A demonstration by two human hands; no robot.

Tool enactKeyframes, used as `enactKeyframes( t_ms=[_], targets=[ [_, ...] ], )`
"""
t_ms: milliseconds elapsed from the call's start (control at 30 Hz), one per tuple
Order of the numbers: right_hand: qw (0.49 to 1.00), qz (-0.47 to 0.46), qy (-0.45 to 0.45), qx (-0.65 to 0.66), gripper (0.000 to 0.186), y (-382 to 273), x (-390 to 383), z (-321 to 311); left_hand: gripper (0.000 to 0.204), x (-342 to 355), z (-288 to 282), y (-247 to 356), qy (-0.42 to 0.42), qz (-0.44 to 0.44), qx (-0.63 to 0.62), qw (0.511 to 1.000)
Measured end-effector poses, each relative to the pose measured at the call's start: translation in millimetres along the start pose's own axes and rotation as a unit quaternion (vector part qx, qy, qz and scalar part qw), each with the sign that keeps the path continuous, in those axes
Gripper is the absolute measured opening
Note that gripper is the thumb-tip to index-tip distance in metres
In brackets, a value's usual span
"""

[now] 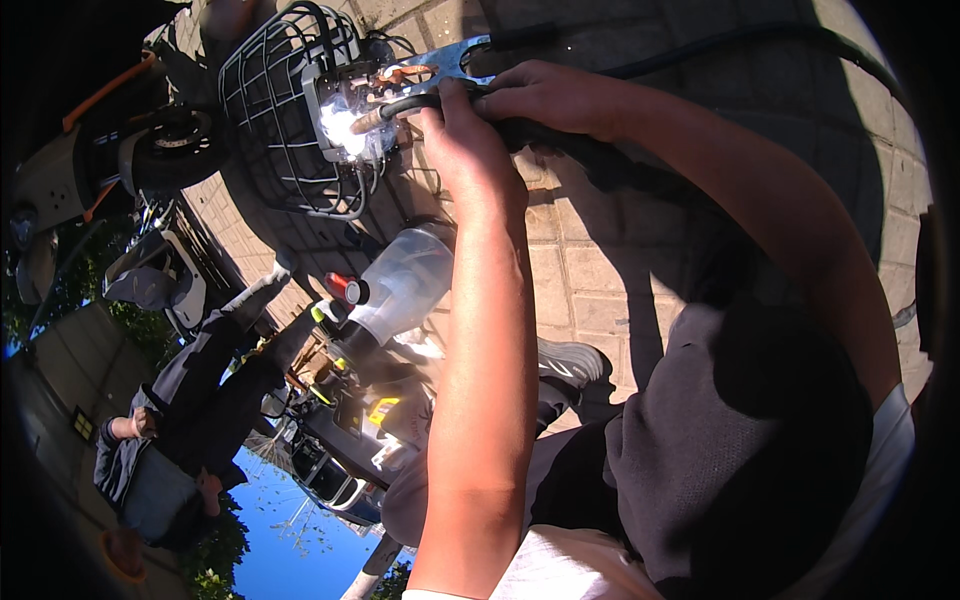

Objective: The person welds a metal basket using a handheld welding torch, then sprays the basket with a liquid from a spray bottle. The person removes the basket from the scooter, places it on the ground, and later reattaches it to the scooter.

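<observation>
A welding torch (403, 105) with a dark curved neck and a copper-coloured nozzle points left. Bright white arc light (347, 132) and some smoke glow at its tip, against the metal bracket of a dark wire basket (268, 108). My left hand (466, 140) is closed around the torch behind the neck. Close to its right, my right hand (540, 98) grips the torch too, its fingertips partly hidden. Just above my hands, a blue earth clamp (456, 60) with copper-coloured parts sits by the bracket. Glare hides the exact welding spot.
Black cable (770, 36) runs off right over the paving (590, 275). A clear plastic container (408, 283) and scattered tools lie below the basket. A scooter wheel (170, 150) stands at the left, and another person (190, 430) stands at the lower left. My shoe (574, 362) is on the paving.
</observation>
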State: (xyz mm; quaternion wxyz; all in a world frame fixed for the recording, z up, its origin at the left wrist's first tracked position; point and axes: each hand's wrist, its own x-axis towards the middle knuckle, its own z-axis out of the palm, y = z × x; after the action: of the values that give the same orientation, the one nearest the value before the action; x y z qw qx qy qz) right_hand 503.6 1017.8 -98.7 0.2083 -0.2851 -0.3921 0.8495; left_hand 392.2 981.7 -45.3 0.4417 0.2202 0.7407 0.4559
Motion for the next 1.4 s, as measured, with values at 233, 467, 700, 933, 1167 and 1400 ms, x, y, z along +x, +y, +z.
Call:
enactKeyframes(
  t_ms=[233,467,700,933,1167,1400],
  targets=[
    [0.997,0.029,-0.011,0.069,0.034,-4.2,-7.5,-2.0,0.036,-0.6,3.3,-1.4,-0.017,-0.002,-0.03,0.999],
    [0.996,0.052,-0.009,0.076,0.035,-8.9,-17.0,-5.9,0.044,3.3,4.1,-7.3,-0.041,-0.03,-0.11,0.993],
    [0.997,0.0,0.016,0.07,0.039,3.2,-5.9,-2.8,0.048,9.6,7.1,-4.9,0.035,-0.009,0.013,0.999],
    [0.997,-0.01,0.003,0.073,0.037,12.5,6.5,-2.7,0.047,14.0,8.8,-3.1,0.05,0.015,-0.017,0.999],
    [0.998,0.011,0.003,0.062,0.036,5.8,5.2,-2.3,0.046,15.2,10.5,-3.4,0.066,0.012,-0.031,0.997],
    [0.998,0.031,-0.009,0.056,0.037,-1.6,1.6,-3.4,0.041,15.2,10.1,-1.7,0.06,-0.005,-0.036,0.998]
  ],
)
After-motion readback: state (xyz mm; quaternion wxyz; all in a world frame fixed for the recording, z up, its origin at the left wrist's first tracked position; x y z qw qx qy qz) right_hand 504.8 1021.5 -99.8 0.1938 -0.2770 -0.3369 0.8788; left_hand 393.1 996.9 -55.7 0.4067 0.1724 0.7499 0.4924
